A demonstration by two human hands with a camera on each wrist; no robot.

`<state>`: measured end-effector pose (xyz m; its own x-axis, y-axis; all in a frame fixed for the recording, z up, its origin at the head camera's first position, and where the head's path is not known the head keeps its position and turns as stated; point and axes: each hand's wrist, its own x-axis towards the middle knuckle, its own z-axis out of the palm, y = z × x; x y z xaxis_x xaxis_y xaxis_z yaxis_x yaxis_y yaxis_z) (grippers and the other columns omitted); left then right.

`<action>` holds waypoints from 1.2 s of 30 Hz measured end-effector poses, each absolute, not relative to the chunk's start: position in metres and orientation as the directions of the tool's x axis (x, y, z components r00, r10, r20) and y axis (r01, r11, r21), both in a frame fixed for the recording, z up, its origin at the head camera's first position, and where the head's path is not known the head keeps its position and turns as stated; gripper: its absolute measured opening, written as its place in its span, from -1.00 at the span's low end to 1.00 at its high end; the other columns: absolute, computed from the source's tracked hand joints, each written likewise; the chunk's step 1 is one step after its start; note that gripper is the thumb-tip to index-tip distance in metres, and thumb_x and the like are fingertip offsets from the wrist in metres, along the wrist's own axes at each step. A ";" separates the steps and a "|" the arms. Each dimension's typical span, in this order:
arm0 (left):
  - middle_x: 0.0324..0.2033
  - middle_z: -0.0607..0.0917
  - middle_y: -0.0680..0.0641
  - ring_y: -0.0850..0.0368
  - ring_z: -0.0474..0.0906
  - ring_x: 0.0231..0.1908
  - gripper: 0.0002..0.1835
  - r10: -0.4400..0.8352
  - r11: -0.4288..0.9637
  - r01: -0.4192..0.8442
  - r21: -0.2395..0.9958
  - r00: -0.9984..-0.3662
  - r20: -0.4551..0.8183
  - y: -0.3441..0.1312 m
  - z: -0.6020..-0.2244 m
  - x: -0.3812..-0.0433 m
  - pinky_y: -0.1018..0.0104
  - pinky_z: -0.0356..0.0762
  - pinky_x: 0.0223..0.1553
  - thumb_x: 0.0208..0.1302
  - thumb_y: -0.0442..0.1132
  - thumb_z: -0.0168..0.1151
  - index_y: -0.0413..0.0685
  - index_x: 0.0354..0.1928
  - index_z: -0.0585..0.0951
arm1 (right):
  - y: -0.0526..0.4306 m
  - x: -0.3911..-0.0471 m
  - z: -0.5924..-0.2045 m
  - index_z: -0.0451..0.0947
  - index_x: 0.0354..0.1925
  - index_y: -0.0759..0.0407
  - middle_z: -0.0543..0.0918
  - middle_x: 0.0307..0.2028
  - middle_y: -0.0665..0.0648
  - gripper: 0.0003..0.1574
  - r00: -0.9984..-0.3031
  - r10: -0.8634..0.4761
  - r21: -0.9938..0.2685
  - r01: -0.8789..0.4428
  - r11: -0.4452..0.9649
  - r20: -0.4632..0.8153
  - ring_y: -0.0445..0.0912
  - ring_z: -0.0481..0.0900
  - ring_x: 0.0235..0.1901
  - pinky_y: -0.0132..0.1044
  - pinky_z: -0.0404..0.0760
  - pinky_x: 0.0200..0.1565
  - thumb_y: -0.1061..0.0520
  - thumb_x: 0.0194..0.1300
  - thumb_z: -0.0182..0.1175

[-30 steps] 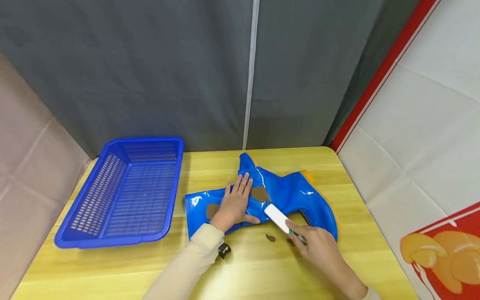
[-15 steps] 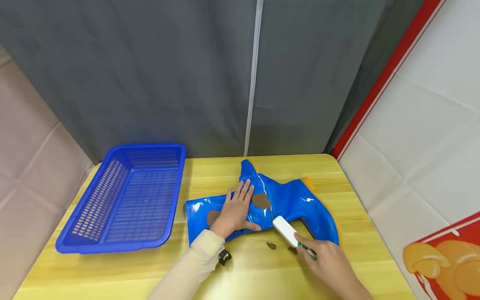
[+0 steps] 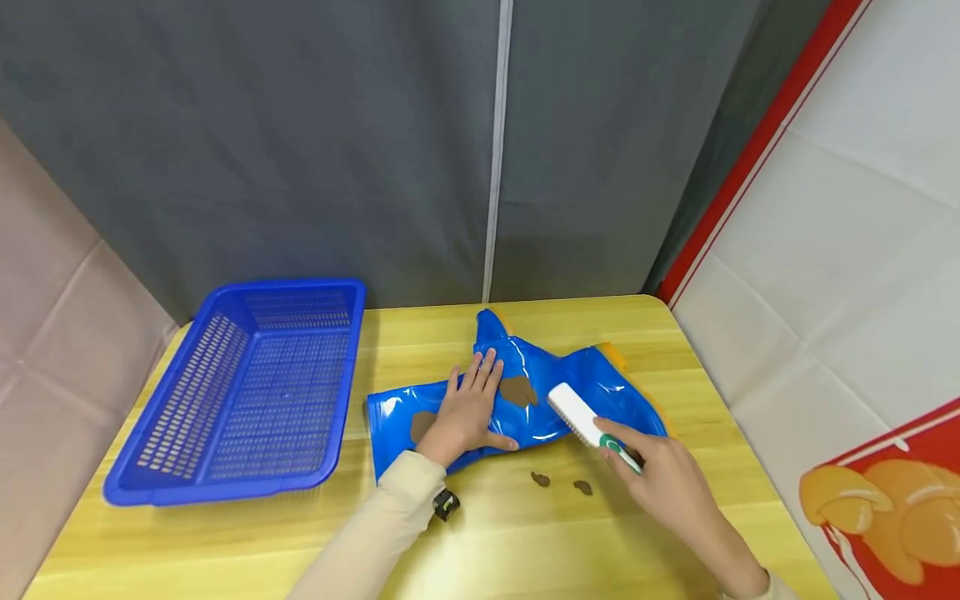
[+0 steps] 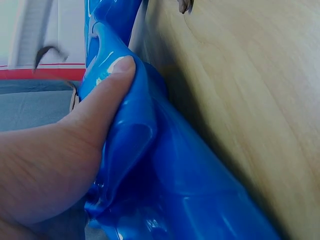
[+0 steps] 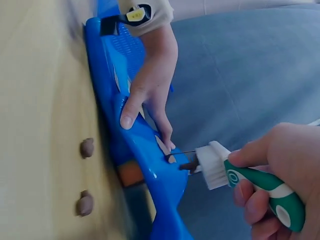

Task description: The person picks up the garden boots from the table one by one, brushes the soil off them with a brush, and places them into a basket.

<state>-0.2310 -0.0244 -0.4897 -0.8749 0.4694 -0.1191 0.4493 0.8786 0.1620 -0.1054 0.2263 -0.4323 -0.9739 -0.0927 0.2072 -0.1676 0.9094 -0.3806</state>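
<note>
A blue rain boot (image 3: 577, 375) with a yellow-orange sole lies on its side, brown mud-like patches (image 3: 517, 391) on its shaft. My left hand (image 3: 467, 414) rests flat on the shaft, fingers spread between two patches; in the left wrist view its thumb (image 4: 107, 92) presses along a fold of the boot. With my right hand (image 3: 660, 475) I grip the green-and-white handle of a scrubbing brush (image 3: 577, 411), its head over the boot near the larger patch. Seen from the right wrist, a brown clump (image 5: 189, 165) sticks to the bristles (image 5: 207, 167), which point toward the boot.
Two small brown lumps (image 3: 540, 479) (image 3: 582, 487) lie on the wooden table (image 3: 510, 550) in front of the boot. To the left stands a blue plastic basket (image 3: 345, 392). A grey curtain (image 3: 300, 150) hangs behind the table; a white wall panel (image 3: 847, 275) is at the right.
The brush slid down toward the boot's near edge, then rose back over the boot. The right-hand lump, earlier mostly behind the right hand, now shows fully. The left hand stays in place.
</note>
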 end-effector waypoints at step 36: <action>0.61 -0.17 -0.02 -0.01 -0.23 0.61 0.43 0.471 0.881 0.460 0.110 -0.875 -0.116 -0.031 -0.486 -0.232 -0.18 -0.14 0.56 -0.17 0.57 0.27 -0.01 0.59 -0.18 | 0.203 -0.117 -0.459 0.67 0.11 -0.10 0.16 -0.83 -0.18 -0.53 -0.972 -0.151 -0.338 -0.205 0.918 0.179 -0.32 0.04 -0.77 -0.49 0.10 -0.66 0.07 0.21 0.40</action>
<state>-0.2316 -0.0314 -0.4865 -0.8746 0.4709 -0.1159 0.4599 0.8812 0.1099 -0.1167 0.2028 -0.4594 -0.9722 -0.1506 0.1794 -0.2047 0.9185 -0.3383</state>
